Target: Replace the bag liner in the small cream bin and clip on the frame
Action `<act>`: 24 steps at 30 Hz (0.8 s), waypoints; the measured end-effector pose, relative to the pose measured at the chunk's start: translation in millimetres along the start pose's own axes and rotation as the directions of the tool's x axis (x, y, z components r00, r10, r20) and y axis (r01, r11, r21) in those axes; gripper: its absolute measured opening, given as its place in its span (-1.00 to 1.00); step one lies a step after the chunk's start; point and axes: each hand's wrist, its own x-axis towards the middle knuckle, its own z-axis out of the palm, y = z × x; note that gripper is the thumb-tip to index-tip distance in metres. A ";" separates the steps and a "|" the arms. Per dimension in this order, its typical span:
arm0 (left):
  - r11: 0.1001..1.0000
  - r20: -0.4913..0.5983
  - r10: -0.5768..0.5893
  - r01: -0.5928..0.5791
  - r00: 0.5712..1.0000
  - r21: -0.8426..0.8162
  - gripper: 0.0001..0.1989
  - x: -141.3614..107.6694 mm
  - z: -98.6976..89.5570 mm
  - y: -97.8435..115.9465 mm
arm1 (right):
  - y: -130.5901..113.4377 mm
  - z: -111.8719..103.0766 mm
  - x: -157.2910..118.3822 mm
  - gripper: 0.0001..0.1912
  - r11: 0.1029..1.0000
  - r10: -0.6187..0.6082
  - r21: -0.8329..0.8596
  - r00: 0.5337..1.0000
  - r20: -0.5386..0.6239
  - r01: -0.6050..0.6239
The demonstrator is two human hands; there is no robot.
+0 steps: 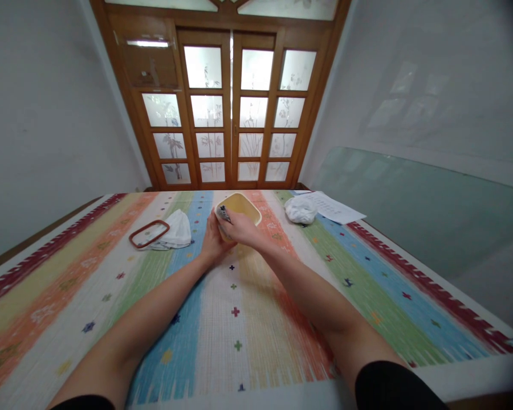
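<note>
Far L: pale gray wall [47, 114], meeting wood-framed doors [227, 131] w/ frosted, plant-patterned panes, which fill the bkgd behind the desk [222, 336]. A cover [94, 285] in lengthwise stripes (maroon, yellow, orange, white, green, blue) w/ small crosses & flowers lies over the desk.

L side of desk: a red-brown frame [154, 238], rounded rectangle, overlaps the L part of a crumpled white cloth [178, 230]. Both sit well apart from the hands.

Center, toward the far edge: the L hand [215, 242], its arm coming from a black sleeve [83, 402] at bottom L, is clamped on the L side of a pale yellow container [259, 217], fingers up near the rim. Container is open-topped w/ rounded corners & appears tilted; can't tell if its base touches the desk. The R hand [241, 229] crosses over the container's near side, closed on a dark-and-white patterned cloth [223, 213] at the near L part of the rim, close to the L hand. R arm runs down to a 2nd black sleeve [395, 387], bottom R.

R of container, apart from it: a bunched white bundle [300, 210], just beside white paper [337, 209] w/ print too small to read. Far R: a greenish panel [410, 210] along the R wall [444, 85].
</note>
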 end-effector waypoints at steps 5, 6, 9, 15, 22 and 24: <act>0.998 0.040 0.036 -0.034 0.999 -0.048 0.33 2.4 -4.2 -3.4 | 11.0 -12.7 -4.3 -0.76 0.996 -0.061 0.070 0.991 0.115 0.053; 0.997 0.053 0.058 -0.056 0.997 -0.044 0.32 2.2 -4.5 -4.4 | 13.3 -14.5 -4.9 -0.76 0.995 -0.068 0.081 0.987 0.144 0.057; 0.991 0.113 0.135 -0.136 0.984 0.000 0.31 0.5 -3.9 -4.8 | 19.2 -12.4 -6.3 -0.75 0.993 -0.065 0.110 0.975 0.212 0.042; 0.982 0.176 0.180 -0.187 0.968 0.025 0.36 -1.3 -1.3 16.6 | 31.8 15.2 0.2 -0.77 0.957 -0.013 0.281 0.964 0.267 -0.065; 0.972 0.217 0.234 -0.229 0.948 -0.047 0.29 5.9 -9.9 27.4 | 49.7 26.8 9.3 -0.79 0.971 0.001 0.228 0.960 0.281 -0.068; 0.970 0.236 0.244 -0.237 0.941 -0.058 0.29 7.6 -12.5 22.0 | 50.7 24.7 8.2 -0.78 0.974 -0.014 0.221 0.955 0.295 -0.054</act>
